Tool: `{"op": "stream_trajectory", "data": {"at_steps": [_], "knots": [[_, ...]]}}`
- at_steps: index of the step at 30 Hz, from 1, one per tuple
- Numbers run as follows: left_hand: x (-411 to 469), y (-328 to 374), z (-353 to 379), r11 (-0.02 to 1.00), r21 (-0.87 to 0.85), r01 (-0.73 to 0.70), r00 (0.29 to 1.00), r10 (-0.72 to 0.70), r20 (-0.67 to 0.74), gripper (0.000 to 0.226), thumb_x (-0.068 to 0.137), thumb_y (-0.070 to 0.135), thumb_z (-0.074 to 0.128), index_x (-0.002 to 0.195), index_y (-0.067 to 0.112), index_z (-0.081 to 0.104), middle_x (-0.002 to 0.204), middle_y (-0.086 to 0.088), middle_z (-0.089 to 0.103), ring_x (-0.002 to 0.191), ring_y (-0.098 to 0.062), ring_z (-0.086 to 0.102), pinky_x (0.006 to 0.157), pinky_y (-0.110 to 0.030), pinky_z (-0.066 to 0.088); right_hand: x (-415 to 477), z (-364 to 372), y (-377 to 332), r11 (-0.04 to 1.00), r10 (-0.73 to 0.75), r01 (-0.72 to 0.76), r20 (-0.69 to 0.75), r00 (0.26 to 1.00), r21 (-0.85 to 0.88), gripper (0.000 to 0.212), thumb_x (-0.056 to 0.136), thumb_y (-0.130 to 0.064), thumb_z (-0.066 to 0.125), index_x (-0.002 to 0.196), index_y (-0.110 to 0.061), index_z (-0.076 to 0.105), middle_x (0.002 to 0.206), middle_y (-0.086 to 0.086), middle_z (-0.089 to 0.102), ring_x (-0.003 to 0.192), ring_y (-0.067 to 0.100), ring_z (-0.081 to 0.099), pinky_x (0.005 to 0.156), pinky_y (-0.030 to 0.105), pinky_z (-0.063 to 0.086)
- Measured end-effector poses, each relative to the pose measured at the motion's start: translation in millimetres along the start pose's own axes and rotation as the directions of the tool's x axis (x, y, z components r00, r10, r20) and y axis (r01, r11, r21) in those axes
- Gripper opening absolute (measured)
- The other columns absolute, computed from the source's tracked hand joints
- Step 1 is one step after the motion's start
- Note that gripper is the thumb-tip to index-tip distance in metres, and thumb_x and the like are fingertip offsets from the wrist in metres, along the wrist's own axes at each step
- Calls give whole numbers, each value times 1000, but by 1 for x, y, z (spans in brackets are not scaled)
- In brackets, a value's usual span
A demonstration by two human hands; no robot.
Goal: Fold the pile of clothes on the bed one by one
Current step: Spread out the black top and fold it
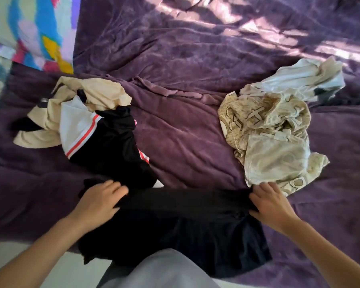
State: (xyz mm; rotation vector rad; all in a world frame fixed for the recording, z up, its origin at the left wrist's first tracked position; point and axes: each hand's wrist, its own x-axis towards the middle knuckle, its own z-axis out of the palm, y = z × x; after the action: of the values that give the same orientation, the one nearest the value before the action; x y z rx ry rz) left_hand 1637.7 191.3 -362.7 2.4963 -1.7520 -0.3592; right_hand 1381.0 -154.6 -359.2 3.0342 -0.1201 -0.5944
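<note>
— What takes up the most room?

— A purple bedcover (185, 125), rumpled, with sunlight patches across its far side. Everything lies on it.

— And the piece being worked on?

— A black garment (185, 225), spread out at the near edge of the bed, right in front of the person. Its top edge runs straight between the two hands.

— Where is the rest of the clothing?

— In two heaps, well apart. The left heap (104, 142) holds beige cloth, a white piece with red stripes and a black piece; its near end reaches the black garment by the left hand. The right heap (268, 132) has a beige patterned piece with pale blue cloth behind it; its near corner lies just beside the right hand.

— Anything else?

— A colourful cloth (35, 28) at the far left corner.

— And the hands?

— The left hand (100, 202) rests on the garment's left end, fingers laid out, a little blurred. The right hand (272, 202) presses on the right end, fingers spread flat.
</note>
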Motion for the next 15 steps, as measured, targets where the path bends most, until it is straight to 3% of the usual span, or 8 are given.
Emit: {"op": "stream_trajectory", "data": {"at_steps": [3,4,6,8,10,12,13,15], "knots": [[-57,34,14,999,-34,-3,1000,4,24,94,6,13,89,86,22,41,71,6,55,71,-12,38,58,-24,38,-58,27,-19,999,-40,42,135,990,-13,61,17,-41,89,67,-14,71,91,8,71,101,29,50,85,44,33],[-73,44,22,999,-34,25,996,-23,81,94,4,10,88,86,22,41,71,7,52,70,-12,36,55,-24,37,-71,36,-27,999,-35,41,187,982,-27,63,14,-36,89,70,-15,71,93,7,72,101,30,56,86,44,32],[-99,58,44,992,-46,115,978,-106,177,94,4,6,84,87,21,42,66,6,51,67,-13,38,43,-23,39,-93,61,-42,1000,16,-11,289,957,-17,73,9,-22,86,78,-17,63,80,3,71,79,26,67,81,41,31],[-116,66,66,980,-23,196,951,-184,250,95,5,2,81,90,21,45,62,4,51,56,-15,48,36,-24,37,-111,88,-53,990,110,-137,391,914,43,85,6,-16,82,83,-18,46,63,1,61,57,23,62,72,38,31],[-125,73,80,965,18,261,914,-253,319,92,7,6,80,92,23,51,58,4,50,42,-16,51,34,-23,33,-119,104,-63,959,162,-253,479,863,131,90,6,-18,84,84,-18,40,56,4,57,53,23,59,65,40,37],[-119,80,76,955,56,292,891,-293,348,71,18,16,81,86,23,62,59,4,53,43,-16,54,40,-24,35,-120,94,-74,946,214,-308,529,821,96,73,38,-26,86,98,-18,45,83,5,63,81,26,62,72,46,46],[-114,84,70,948,74,311,886,-317,337,58,26,21,81,83,21,66,64,3,56,50,-18,57,44,-26,38,-116,90,-78,917,286,-384,500,818,104,54,64,-26,73,110,-19,46,108,5,58,106,27,55,86,47,43],[-100,91,60,943,71,326,919,-334,210,47,34,27,80,80,17,72,71,-2,60,64,-22,58,48,-31,44,-104,79,-82,770,453,-604,490,745,206,34,88,-23,46,122,-22,46,133,1,39,130,25,31,102,41,32]]}}
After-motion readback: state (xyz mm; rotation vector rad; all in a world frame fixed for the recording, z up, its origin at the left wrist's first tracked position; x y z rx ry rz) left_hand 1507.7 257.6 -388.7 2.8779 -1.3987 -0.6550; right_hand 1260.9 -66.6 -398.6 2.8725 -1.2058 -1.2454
